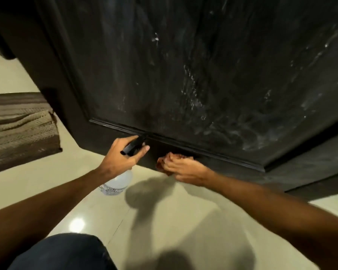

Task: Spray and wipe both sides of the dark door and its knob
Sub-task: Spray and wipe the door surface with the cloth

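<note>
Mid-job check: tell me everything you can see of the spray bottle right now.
The spray bottle has a black trigger head and a clear, plastic-looking body with a printed label low on it. The left hand grips its neck, fingers curled around the head. It is tilted, nozzle toward the dark door at its lower moulding, body hanging below the hand over the pale floor. Liquid level unclear. The cloth in the right hand is apart from it.

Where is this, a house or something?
Probably inside a home, by a doorway: a dark panelled wooden door, glossy cream floor tiles, and a brown-and-beige ribbed mat on the floor beside it.
</note>
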Motion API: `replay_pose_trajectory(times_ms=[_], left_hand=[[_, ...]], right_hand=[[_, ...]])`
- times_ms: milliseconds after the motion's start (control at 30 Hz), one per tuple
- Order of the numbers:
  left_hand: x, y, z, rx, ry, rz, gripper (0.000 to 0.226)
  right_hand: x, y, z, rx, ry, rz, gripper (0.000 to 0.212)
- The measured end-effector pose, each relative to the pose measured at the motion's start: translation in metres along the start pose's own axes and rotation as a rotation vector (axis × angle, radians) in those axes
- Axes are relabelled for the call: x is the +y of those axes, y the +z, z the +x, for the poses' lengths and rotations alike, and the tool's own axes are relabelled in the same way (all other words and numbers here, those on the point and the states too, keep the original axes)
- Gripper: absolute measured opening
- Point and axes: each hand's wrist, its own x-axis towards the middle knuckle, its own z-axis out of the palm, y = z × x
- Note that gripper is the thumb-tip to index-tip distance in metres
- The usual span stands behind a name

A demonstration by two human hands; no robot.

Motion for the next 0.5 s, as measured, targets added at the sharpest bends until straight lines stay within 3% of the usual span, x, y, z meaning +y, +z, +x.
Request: replay_pose_trajectory(times_ms=[167,267,300,367,500], left_hand=[[0.017,0.024,0.001,-0.176,0.061,0.037,0.025],[0.029,0.03,-0.001,-0.246,0.017,0.017,0.028],[0.04,0.031,0.003,-0.266,0.023,0.03,0.028],[0.051,0.028,0.015,-0.301,0.027,0.052,0.023],[0.069,0.039,0.024,-0.346,0.024,0.095,0.026]], right_hand=[[0.005,-0.011,-0.03,0.087,0.209,0.104,0.037],[-0.036,0.003,-0.057,-0.045,0.141,0.185,0.035],[-0.043,0.005,-0.069,-0.081,0.194,0.197,0.034],[-0.048,0.005,-0.078,-0.072,0.406,0.272,0.036],[-0.068,-0.018,-0.073,0.161,0.993,0.484,0.05]])
